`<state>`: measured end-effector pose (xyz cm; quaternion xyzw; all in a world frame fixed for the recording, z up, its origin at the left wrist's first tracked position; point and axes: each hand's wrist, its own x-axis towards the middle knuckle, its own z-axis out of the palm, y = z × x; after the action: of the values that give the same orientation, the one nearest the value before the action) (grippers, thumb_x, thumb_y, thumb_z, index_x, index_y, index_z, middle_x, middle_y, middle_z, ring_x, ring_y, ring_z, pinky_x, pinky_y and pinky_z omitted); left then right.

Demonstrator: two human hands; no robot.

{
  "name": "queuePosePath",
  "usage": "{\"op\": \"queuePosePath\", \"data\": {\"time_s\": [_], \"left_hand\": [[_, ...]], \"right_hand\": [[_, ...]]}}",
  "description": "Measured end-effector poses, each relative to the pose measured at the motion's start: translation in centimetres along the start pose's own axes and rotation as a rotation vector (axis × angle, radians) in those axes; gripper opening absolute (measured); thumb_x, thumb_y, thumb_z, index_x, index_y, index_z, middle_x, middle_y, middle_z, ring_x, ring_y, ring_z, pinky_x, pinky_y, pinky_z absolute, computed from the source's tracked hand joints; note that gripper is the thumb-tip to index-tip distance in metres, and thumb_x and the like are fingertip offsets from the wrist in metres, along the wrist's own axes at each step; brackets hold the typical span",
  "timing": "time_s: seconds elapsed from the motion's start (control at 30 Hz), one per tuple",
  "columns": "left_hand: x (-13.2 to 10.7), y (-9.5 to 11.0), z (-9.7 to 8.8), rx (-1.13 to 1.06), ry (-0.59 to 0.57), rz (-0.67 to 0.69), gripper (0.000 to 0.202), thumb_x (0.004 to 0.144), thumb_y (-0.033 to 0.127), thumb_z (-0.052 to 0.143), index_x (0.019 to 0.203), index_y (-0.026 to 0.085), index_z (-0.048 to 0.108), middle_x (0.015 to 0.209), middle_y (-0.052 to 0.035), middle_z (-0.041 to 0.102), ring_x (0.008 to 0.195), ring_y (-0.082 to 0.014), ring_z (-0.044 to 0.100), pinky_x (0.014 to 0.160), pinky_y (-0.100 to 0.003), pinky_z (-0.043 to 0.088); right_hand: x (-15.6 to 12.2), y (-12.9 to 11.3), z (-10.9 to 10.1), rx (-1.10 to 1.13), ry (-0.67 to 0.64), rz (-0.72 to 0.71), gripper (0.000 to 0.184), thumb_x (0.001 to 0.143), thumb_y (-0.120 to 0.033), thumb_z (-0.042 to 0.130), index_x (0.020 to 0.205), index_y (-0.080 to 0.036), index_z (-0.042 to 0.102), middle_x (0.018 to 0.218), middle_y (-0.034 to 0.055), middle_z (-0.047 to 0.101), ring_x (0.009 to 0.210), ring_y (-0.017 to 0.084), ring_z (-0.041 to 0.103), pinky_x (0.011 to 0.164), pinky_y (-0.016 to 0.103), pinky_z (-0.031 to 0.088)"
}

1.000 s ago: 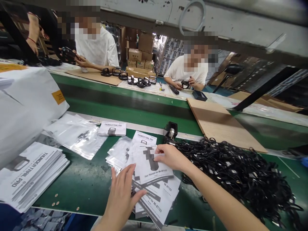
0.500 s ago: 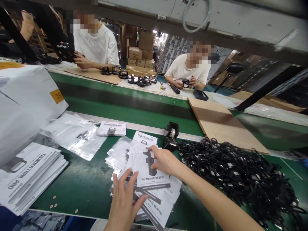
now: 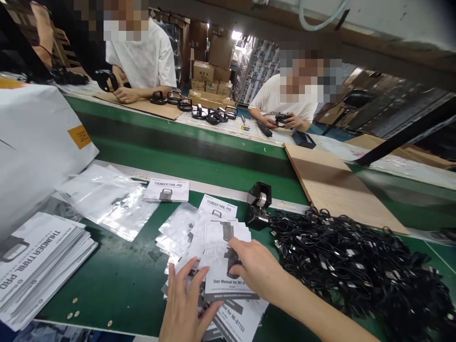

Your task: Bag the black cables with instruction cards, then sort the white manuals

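Observation:
A white user manual (image 3: 218,261) with a dark speaker printed on it lies on top of a loose heap of manuals (image 3: 240,320). My right hand (image 3: 258,268) comes over it from the right, thumb and curled fingers closed on its right side; the undersides of the fingers are hidden. At the manual's lower left, my left hand (image 3: 185,299) has its fingers spread, with the fingertips at the edge of the heap. Clear plastic sleeves (image 3: 174,232) stick out on the heap's left. Behind the heap lies a THUNDER TRAIL PRO booklet (image 3: 223,205).
A tape dispenser (image 3: 259,206) stands behind a tangle of black cables (image 3: 342,266) on the right. To the left are a manual stack (image 3: 39,266), clear bags (image 3: 114,202) and a white sack (image 3: 39,137). Two co-workers handle black parts across the green bench.
The top manual and my right hand have shifted slightly toward me and right in the picture. More sheet edges show behind it. My left hand stays spread beside the heap.

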<state>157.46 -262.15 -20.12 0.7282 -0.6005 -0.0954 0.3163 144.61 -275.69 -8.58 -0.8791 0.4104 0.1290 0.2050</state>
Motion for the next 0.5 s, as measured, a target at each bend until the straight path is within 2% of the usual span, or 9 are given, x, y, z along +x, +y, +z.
{"op": "queuePosePath", "data": {"time_s": [0.07, 0.17, 0.23, 0.37, 0.5], "left_hand": [[0.0, -0.1, 0.0, -0.016, 0.006, -0.012, 0.043, 0.084, 0.044, 0.045, 0.121, 0.025, 0.039, 0.129, -0.0132, 0.038, 0.130, -0.0439, 0.018, 0.089, -0.070, 0.034], [0.1, -0.1, -0.1, -0.030, 0.011, -0.013, 0.054, 0.083, 0.044, 0.048, 0.129, 0.024, 0.030, 0.129, -0.0151, 0.038, 0.129, -0.0429, 0.022, 0.089, -0.069, 0.036], [0.1, 0.1, -0.2, -0.014, -0.003, -0.029, 0.055, 0.084, 0.044, 0.046, 0.131, 0.024, 0.027, 0.130, -0.0158, 0.038, 0.130, -0.0437, 0.019, 0.086, -0.069, 0.039], [0.1, 0.1, -0.2, 0.022, -0.029, -0.035, 0.054, 0.084, 0.044, 0.044, 0.132, 0.024, 0.029, 0.130, -0.0158, 0.040, 0.131, -0.0450, 0.015, 0.082, -0.067, 0.043], [0.0, -0.1, 0.1, 0.015, -0.031, -0.048, 0.059, 0.082, 0.043, 0.049, 0.134, 0.026, 0.028, 0.130, -0.0153, 0.040, 0.131, -0.0458, 0.015, 0.084, -0.069, 0.041]], "right_hand": [[0.2, 0.2, -0.3, 0.034, -0.016, -0.003, 0.014, 0.077, -0.019, 0.058, 0.090, -0.018, 0.052, 0.081, 0.0037, 0.065, 0.075, 0.022, 0.060, 0.058, 0.026, 0.033], [1.9, 0.7, -1.3, 0.020, -0.030, 0.038, 0.037, 0.076, -0.021, 0.061, 0.110, -0.017, 0.047, 0.083, 0.0050, 0.066, 0.078, 0.024, 0.061, 0.056, 0.026, 0.033], [3.5, 0.7, -2.0, -0.033, -0.063, 0.040, 0.049, 0.071, -0.025, 0.068, 0.114, -0.015, 0.046, 0.084, 0.0074, 0.066, 0.081, 0.026, 0.061, 0.056, 0.026, 0.033], [5.0, 0.1, -2.6, -0.084, -0.088, 0.046, 0.055, 0.060, -0.030, 0.077, 0.106, -0.013, 0.052, 0.088, 0.0100, 0.065, 0.082, 0.027, 0.060, 0.059, 0.027, 0.036], [4.2, -0.4, -1.9, -0.133, 0.005, 0.036, 0.042, 0.060, -0.025, 0.078, 0.093, -0.014, 0.055, 0.097, 0.0098, 0.059, 0.089, 0.025, 0.054, 0.070, 0.031, 0.039]]}}
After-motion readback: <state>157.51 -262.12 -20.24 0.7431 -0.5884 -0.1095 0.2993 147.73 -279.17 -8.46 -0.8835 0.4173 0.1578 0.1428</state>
